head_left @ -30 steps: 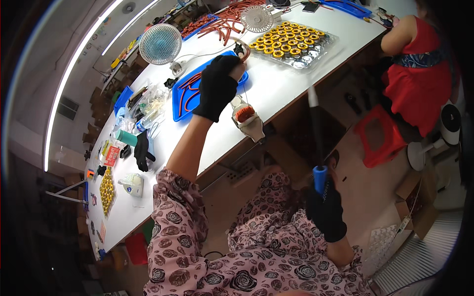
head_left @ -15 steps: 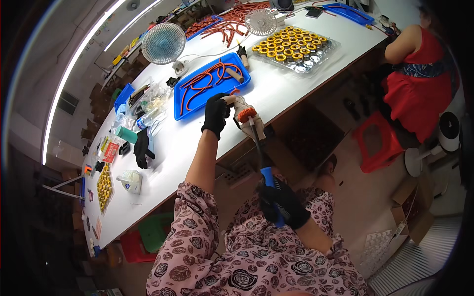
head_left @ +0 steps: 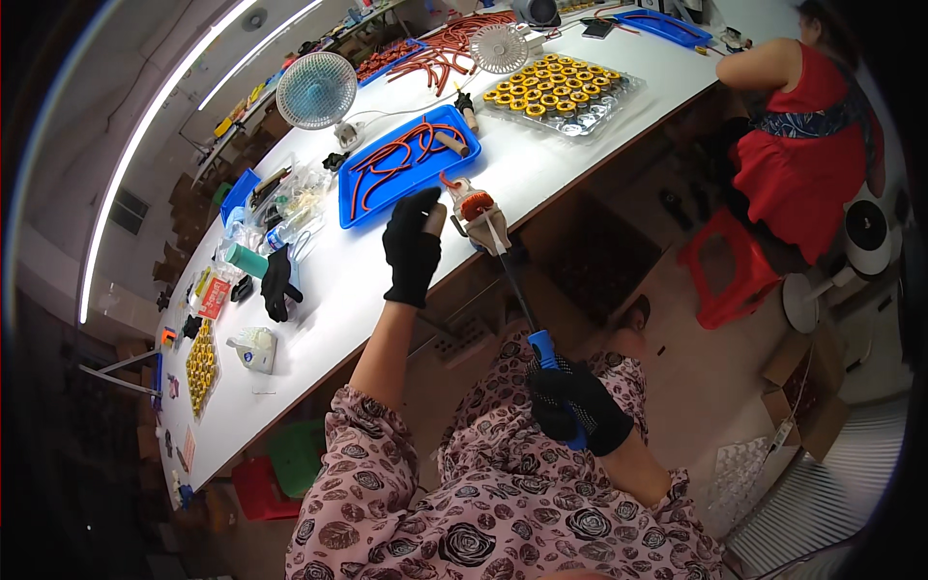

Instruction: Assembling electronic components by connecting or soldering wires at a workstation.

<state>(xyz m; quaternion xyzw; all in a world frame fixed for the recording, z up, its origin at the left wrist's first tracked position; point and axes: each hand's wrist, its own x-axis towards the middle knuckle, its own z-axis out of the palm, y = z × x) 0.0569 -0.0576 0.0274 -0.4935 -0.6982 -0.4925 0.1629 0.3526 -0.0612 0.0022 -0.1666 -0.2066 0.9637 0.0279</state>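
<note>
My right hand [head_left: 583, 406], in a black dotted glove, is wrapped round the blue handle of a tool [head_left: 542, 348] with a long dark shaft. The shaft slants up and away to a pale holder [head_left: 476, 235] at the table edge. Seated in the holder is an orange-red wound ring coil [head_left: 476, 204]; a reddish wire end [head_left: 448, 180] sticks out beyond it. The tool's tip is hidden at the coil. Left of the holder, apart from it, my left hand [head_left: 413, 246] wears a black glove with a bare fingertip showing. Its fingers are partly extended, with nothing visible in them.
Beyond the holder lies a blue tray [head_left: 398, 174] of reddish wires. Yellow ring parts [head_left: 551, 87] fill a clear tray at the far right. Two fans, including a blue-grey one [head_left: 316, 90], stand farther back. A person in red [head_left: 797, 145] sits at right near a red stool [head_left: 727, 266].
My left hand has come away from the holder, back toward me. My right hand has moved down and right with the tool, and more of the shaft shows.
</note>
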